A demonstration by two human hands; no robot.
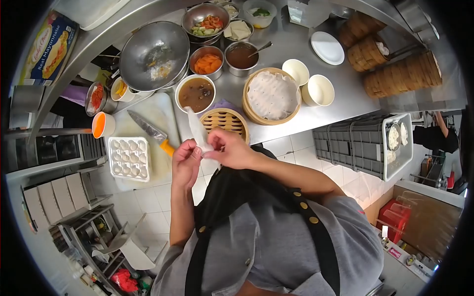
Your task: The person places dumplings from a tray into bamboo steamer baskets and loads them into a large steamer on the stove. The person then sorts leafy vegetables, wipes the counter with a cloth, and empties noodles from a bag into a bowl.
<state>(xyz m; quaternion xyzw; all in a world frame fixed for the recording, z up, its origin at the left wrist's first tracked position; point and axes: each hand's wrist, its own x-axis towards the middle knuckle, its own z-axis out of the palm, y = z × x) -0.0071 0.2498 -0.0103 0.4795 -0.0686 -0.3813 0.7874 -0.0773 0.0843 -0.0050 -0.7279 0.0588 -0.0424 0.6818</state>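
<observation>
Left to right: knife [155, 132] lies on the board [160, 109]. Left hand [184, 162] pinches the lower end of a white sheet [198, 131] between thumb and fingers. Sheet rises from between both hands; paper or cloth, cannot tell. Judged light, limp, easily torn; best held by its edges, with fingertips. Right hand [231, 147], fingers curled, grips its right side, near the slatted base [239, 121].

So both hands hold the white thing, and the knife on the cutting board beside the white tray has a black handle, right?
The colour is wrong: the head view shows the knife with a yellow handle. Otherwise right: left hand and right hand hold the white thing, and the knife is on the cutting board beside the white tray.
</observation>
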